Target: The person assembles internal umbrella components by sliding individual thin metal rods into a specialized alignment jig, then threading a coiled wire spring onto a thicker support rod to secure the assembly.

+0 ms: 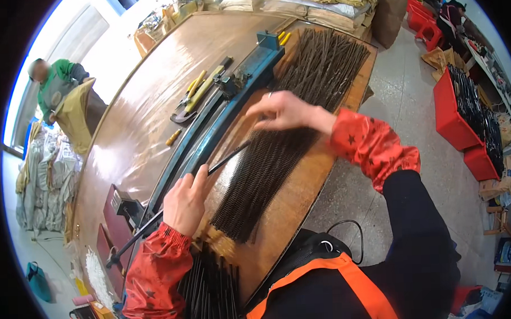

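Note:
My left hand [184, 204] is closed around a slim black rod [228, 159], which slants up to the right along the near side of a long blue metal rail fixture [215, 130]. Below the rod, a dense bundle of long dark coil springs [267, 176] covers the table's near side. Over the springs' far part hovers my right hand [285, 110], its slightly blurred fingers reaching left and apart. Nothing shows between them. More thin dark springs [325, 61] spread out beyond it. Several black rods [209, 290] lie beside my left forearm.
Pliers [195, 85], a long yellow-handled tool [208, 82] and a short yellow handle [173, 137] rest on the plastic-covered table [146, 101]. A person in green [67, 87] handles a sack at left. Red crates [459, 116] of black items stand on the right-hand floor.

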Motion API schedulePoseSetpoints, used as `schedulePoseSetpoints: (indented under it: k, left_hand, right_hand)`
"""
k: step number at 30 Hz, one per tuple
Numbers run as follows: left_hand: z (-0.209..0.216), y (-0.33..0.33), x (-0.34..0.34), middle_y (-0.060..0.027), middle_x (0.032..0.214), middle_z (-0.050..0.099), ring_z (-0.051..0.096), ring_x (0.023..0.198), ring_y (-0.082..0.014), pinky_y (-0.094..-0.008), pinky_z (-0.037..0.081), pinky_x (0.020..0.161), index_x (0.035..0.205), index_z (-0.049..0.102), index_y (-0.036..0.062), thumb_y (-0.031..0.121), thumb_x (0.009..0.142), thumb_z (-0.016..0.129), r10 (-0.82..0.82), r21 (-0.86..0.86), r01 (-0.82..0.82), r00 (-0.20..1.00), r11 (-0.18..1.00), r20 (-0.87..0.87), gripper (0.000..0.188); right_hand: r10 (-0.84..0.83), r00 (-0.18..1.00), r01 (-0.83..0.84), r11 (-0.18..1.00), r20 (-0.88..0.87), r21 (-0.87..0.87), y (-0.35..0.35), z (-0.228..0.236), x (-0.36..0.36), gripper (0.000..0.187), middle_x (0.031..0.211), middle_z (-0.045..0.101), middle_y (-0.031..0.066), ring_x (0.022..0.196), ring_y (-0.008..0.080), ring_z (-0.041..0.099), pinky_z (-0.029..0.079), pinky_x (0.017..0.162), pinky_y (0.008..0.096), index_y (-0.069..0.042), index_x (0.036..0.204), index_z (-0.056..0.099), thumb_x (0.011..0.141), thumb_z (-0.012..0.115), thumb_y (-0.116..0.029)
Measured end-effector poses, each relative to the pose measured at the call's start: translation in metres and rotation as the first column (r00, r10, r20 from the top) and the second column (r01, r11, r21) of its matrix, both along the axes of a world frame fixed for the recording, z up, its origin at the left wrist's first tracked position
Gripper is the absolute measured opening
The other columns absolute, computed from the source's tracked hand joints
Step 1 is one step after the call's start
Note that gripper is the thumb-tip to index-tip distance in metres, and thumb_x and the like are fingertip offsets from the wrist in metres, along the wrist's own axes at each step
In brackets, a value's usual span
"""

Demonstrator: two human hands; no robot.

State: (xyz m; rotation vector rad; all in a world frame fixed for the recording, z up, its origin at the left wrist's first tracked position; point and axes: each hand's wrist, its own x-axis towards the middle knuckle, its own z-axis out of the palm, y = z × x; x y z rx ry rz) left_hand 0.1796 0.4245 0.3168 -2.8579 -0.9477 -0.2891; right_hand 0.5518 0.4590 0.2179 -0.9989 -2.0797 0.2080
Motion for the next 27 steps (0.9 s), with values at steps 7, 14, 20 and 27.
schedulePoseSetpoints:
  k: [7,14,20,27]
  left_hand:
    - [0.003,0.011,0.011,-0.0118,0.083,0.06,0.064,0.08,-0.0322,-0.0428,0.052,0.068,0.124,0.059,0.0098,0.005,0.089,0.061,0.023,-0.059,-0.022,1.0,0.998,0.017,0.036]
    - [-0.011,0.012,0.008,-0.0087,0.088,0.063,0.064,0.082,-0.0285,-0.0399,0.053,0.069,0.131,0.053,0.0086,0.011,0.085,0.067,-0.001,-0.057,0.0,1.0,0.998,-0.012,0.048]
    - [-0.017,0.011,0.004,-0.012,0.086,0.062,0.064,0.079,-0.0326,-0.0426,0.052,0.068,0.11,0.054,0.0065,0.008,0.088,0.062,0.03,-0.1,-0.033,0.999,0.994,-0.031,0.023]
    - [-0.019,0.004,0.011,-0.0081,0.08,0.056,0.064,0.075,-0.0276,-0.0409,0.051,0.061,0.114,0.061,0.0135,0.009,0.086,0.063,0.072,0.02,-0.073,0.997,0.997,0.03,0.028]
  right_hand:
    - [-0.423,0.904,0.424,0.856,-0.07,0.296,0.015,0.02,0.059,0.016,0.067,0.068,0.0089,0.06,0.0274,0.067,0.052,0.057,0.0356,-0.014,0.082,0.075,0.082,0.079,-0.029]
    - [-0.408,0.907,0.41,0.797,-0.104,0.443,0.002,0.028,0.052,0.009,0.066,0.066,0.0067,0.057,0.0247,0.065,0.051,0.053,0.0344,-0.014,0.082,0.073,0.079,0.08,-0.018]
    - [-0.307,0.952,0.274,0.861,0.007,0.428,0.002,0.018,0.038,0.012,0.066,0.063,0.0065,0.059,0.023,0.062,0.051,0.055,0.0349,-0.009,0.085,0.072,0.077,0.08,-0.01]
    - [-0.285,0.958,0.262,0.882,0.0,0.392,0.025,-0.014,0.034,0.008,0.071,0.065,0.0075,0.065,0.0255,0.065,0.053,0.059,0.0377,-0.01,0.09,0.072,0.082,0.075,-0.011]
